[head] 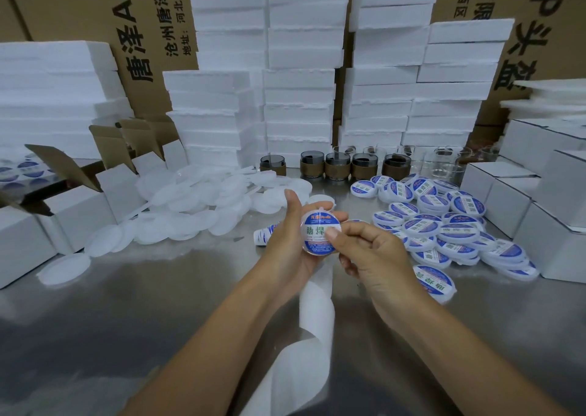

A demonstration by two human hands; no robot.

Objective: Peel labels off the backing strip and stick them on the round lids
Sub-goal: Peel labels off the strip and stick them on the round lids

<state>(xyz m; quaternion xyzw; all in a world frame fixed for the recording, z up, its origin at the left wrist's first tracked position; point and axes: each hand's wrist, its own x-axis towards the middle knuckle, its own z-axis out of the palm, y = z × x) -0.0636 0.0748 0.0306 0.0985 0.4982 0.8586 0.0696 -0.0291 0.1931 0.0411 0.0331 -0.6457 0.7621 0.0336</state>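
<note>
Steel worktop [126, 304], two heaps of lids, one label going on.

Foam blocks [298, 98] wall off the back; bare lids [190, 203] heap on our left and labelled lids [444, 225] on our right. The backing strip [317, 314] trails from the grips toward us and runs off the bottom edge. Our left grip [285, 244] is wrapped round the round lid [317, 235], held above the worktop. Our right grip [374, 254] pinches its right edge, thumb flat on the label [312, 230]. We judge the risk to be a crease or trapped bubble if the thumb presses before the label sits centred, or a skew if the dangling strip tugs. The thumb hides the label's right side, so we cannot tell whether that edge is down. The unpeeled labels [262, 236] behind the left grip are mostly covered.
</note>
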